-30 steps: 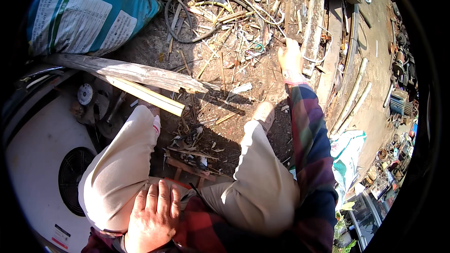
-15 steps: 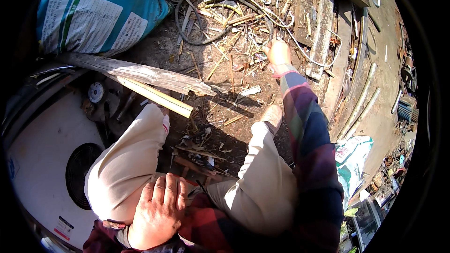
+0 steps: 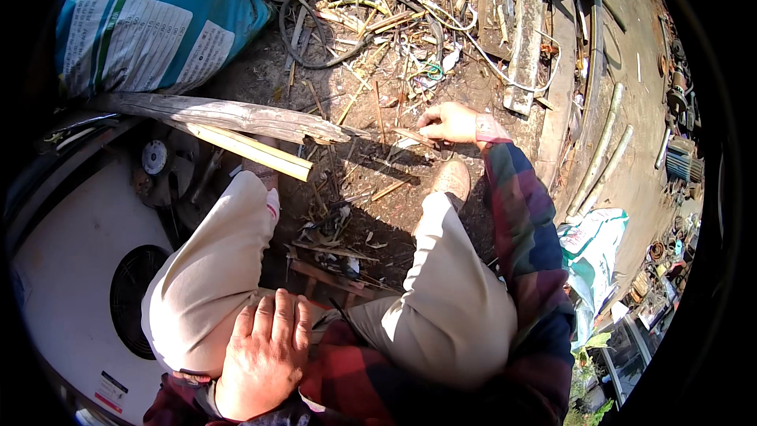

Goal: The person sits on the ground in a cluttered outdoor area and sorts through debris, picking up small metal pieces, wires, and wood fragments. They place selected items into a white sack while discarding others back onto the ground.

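Observation:
My left hand point(image 3: 264, 355) lies flat, palm down, on my left thigh in beige trousers point(image 3: 197, 276), fingers extended. My right hand point(image 3: 449, 122) reaches low over the littered dirt, fingers closed on a thin wooden stick point(image 3: 414, 135), above my right shoe point(image 3: 449, 181). To its left a weathered wooden beam point(image 3: 236, 118) lies beside a pale yellow strip point(image 3: 260, 159). Tangled black cable point(image 3: 331, 63), white cord point(image 3: 512, 79) and many splinters are spread on the ground ahead of it.
A blue printed sack point(image 3: 150, 24) sits upper left. A white appliance point(image 3: 63, 276) with a black grille is at my left. Planks point(image 3: 524, 47), two pale poles point(image 3: 595, 158), a crumpled sack point(image 3: 591, 252) and piled scrap point(image 3: 674, 166) line the right.
My right hand has drawn back from the tangle of cord, moving down and left over the nearer ground, and turned sideways. My left hand stays on my thigh.

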A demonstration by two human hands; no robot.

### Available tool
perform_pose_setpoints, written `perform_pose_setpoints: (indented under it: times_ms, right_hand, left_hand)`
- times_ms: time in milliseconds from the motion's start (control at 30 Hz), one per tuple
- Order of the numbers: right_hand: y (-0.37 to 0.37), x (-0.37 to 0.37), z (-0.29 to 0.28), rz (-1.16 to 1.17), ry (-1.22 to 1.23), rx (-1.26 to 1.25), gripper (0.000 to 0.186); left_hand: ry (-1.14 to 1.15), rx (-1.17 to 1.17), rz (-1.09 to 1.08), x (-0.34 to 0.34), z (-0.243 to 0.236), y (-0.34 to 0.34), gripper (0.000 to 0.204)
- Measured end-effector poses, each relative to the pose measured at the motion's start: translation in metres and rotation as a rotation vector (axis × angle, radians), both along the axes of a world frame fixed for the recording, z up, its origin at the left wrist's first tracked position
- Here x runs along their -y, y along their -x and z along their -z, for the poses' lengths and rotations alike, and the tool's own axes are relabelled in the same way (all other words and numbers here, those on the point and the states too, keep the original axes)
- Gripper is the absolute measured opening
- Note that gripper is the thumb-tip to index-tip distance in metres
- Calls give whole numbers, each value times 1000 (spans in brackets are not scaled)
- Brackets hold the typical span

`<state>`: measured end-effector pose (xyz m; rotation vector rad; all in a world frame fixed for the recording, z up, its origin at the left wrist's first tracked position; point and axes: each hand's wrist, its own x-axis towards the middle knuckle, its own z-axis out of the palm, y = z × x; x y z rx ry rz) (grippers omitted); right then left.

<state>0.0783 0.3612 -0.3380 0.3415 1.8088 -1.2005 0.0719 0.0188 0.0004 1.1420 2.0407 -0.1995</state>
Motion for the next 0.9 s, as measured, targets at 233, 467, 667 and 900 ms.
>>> perform_pose_setpoints:
  times_ms: [233,467,667,900]
  right_hand:
    - [75,-23,66,318,-546,-593,30]
    - [112,12,110,496,-357,-331,61]
    - [125,32,82,971,-158,-115,33]
    - [59,18,45,1305,503,251,17]
  left_hand:
    - [30,3,-19,-10,6,14,43]
    - [65,-6,-77,-18,6,26,41]
    - [79,-7,-103,-15,5,32,40]
    - [14,-36,-114,-5,0,24,41]
